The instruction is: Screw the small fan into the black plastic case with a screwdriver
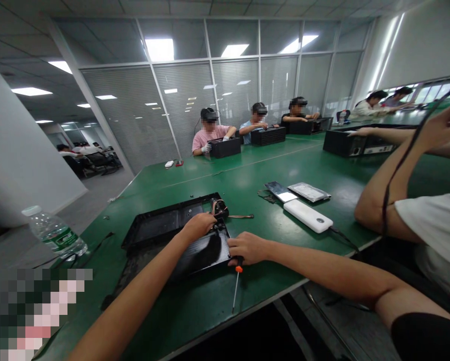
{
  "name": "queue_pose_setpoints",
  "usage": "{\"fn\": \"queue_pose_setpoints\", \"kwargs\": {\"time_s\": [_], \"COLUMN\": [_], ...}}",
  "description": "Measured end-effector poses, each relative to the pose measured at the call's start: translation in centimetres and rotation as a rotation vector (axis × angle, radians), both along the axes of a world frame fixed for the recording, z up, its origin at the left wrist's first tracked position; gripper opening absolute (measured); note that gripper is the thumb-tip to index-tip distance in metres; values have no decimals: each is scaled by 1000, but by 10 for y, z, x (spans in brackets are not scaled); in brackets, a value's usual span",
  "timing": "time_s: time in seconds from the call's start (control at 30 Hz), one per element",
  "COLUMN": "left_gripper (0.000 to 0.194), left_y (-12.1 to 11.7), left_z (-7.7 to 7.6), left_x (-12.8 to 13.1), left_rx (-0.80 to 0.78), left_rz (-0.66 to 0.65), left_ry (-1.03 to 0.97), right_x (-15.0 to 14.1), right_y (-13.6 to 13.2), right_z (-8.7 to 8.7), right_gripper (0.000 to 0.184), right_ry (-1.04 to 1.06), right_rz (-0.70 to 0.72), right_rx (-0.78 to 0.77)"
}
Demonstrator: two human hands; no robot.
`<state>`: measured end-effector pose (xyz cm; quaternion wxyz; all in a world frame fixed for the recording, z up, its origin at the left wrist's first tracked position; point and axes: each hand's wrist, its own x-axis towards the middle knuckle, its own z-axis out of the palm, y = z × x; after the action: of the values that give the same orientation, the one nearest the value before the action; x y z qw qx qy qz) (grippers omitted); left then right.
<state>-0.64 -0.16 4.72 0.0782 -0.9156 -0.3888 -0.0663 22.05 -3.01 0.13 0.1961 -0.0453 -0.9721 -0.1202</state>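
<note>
A black computer case lies opened out on the green table in front of me. My left hand reaches over it, fingers closed near a bundle of cables at its right end; what they pinch is hidden. At the case's near right corner, my right hand is wrapped round a screwdriver with a black and orange handle. Its shaft points down toward the table's near edge. The right fingertips also touch the rim of the case.
A water bottle stands at the left. Right of the case lie a white power bank, a phone and a silver drive. A co-worker's arm is close on the right. Across the table, people handle black cases.
</note>
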Motion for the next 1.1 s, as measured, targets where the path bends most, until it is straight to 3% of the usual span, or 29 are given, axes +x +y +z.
{"fn": "queue_pose_setpoints", "kwargs": {"time_s": [0.13, 0.27, 0.67, 0.77, 0.93, 1.1], "left_gripper": [18, 17, 20, 21, 20, 18], "left_y": [14, 18, 10, 9, 12, 16], "left_z": [-13, -24, -25, -27, -32, -38], "left_x": [12, 7, 13, 12, 5, 2], "left_rx": [-21, -42, -14, -27, -42, -14], "left_rz": [10, -24, -42, -110, -156, -107], "left_ry": [-85, -146, -142, -151, -239, -319], "right_x": [-1, -1, -1, 6, 32, 39], "right_y": [-1, -1, -2, 2, 34, 65], "right_z": [-1, -1, -1, 11, 42, 53], "right_gripper": [36, 36, 31, 35, 34, 37], "right_ry": [-5, -18, -29, 82, 406, 483], "right_rz": [-12, -19, -10, -25, -240, -179], "right_rx": [-6, -18, -102, -298, -782, -1089]}}
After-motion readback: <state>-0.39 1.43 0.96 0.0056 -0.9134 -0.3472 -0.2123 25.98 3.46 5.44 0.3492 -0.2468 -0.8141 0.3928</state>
